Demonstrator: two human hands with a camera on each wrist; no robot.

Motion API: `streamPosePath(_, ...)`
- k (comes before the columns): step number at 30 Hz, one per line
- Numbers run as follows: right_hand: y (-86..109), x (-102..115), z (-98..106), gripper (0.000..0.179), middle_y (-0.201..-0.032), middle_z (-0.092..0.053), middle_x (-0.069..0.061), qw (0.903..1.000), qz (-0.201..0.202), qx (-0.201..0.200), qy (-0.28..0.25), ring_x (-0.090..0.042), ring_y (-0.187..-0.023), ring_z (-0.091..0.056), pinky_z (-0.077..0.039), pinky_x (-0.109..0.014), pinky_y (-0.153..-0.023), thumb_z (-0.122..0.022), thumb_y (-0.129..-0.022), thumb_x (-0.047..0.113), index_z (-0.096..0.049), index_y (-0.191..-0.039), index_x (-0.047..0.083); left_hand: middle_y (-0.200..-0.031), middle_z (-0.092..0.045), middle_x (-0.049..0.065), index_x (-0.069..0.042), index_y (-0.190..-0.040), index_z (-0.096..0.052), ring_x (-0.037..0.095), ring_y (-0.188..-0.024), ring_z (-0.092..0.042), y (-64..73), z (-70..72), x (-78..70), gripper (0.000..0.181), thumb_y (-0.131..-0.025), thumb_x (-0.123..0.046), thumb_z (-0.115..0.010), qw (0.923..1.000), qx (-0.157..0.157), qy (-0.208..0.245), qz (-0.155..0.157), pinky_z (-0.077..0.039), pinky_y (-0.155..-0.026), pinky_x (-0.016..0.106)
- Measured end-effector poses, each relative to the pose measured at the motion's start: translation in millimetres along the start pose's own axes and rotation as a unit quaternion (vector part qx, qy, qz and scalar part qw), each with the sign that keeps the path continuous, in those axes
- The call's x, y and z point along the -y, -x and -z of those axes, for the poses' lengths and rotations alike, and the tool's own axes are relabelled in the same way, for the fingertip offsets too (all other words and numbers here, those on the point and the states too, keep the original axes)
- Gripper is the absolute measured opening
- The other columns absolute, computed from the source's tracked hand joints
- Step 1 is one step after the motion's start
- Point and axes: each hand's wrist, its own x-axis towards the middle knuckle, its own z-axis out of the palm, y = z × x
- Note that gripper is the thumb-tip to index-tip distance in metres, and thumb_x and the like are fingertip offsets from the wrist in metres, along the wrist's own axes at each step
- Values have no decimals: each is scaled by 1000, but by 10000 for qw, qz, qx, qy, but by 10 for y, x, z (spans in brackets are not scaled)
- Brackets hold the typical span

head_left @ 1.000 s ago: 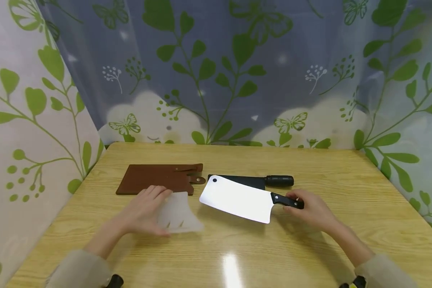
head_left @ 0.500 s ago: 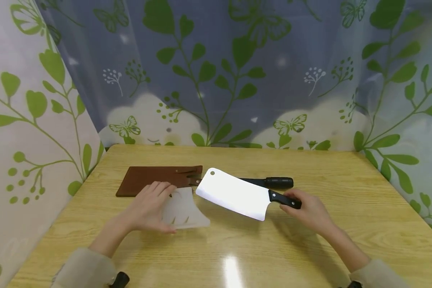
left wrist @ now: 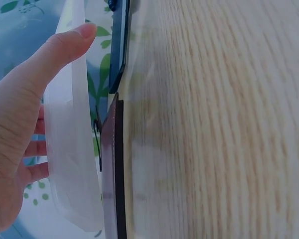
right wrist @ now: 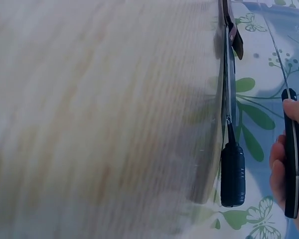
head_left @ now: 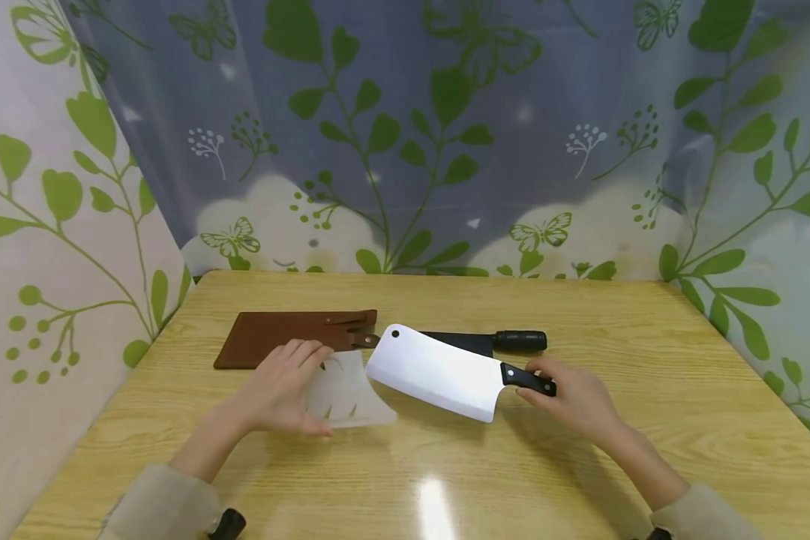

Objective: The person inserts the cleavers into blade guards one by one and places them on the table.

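My left hand grips a translucent white plastic blade cover above the table, thumb on one side and fingers on the other. In my right hand is the black riveted handle of a cleaver. Its broad shiny blade points left, with a small hole near the far corner. The blade's end is close to the cover's open side; whether they touch I cannot tell. In the left wrist view the cover is seen edge-on. The right wrist view catches the cleaver handle between thumb and fingers.
A brown leather sheath with a snap strap lies behind my left hand. Beside it lies a second knife with a black blade and round black handle, partly covered by the cleaver. A patterned curtain stands behind the wooden table.
My left hand has moved slightly right with the plastic cover. The cleaver rose and tilted, then came down a little and shifted left, so blade and cover are now closer together.
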Motion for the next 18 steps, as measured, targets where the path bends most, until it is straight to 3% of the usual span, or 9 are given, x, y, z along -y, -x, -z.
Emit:
streamPosePath(4,-7,16,0,24,-73,-56,7,9999,-23,6,100,-7,-54,-40,-31,-24,-49,-69,-83,30,-65,-100,14,-117,-53,13,0,-123,-52,28,-103,-49,3,-10,0,107,-47,-71,-74,9999,-41,-72,-59,-45,-81,44)
streamPosePath(11,-20,20,-5,33,-93,-70,-8,9996,67,-263,-48,-9,-63,-52,-39,-27,-54,-70,-83,25,-68,-110,7,-117,-53,14,1,-123,-52,29,-103,-49,13,-27,4,108,-46,-71,-73,9998,-35,-154,-115,-44,-82,45)
streamPosePath(18,-39,21,-16,33,-94,-70,-11,9989,230,-411,78,-15,-69,-61,-44,-30,-56,-71,-82,24,-69,-109,6,-118,-53,14,0,-124,-51,29,-104,-49,24,-11,2,107,-47,-72,-73,9999,19,-135,-97,-44,-84,45)
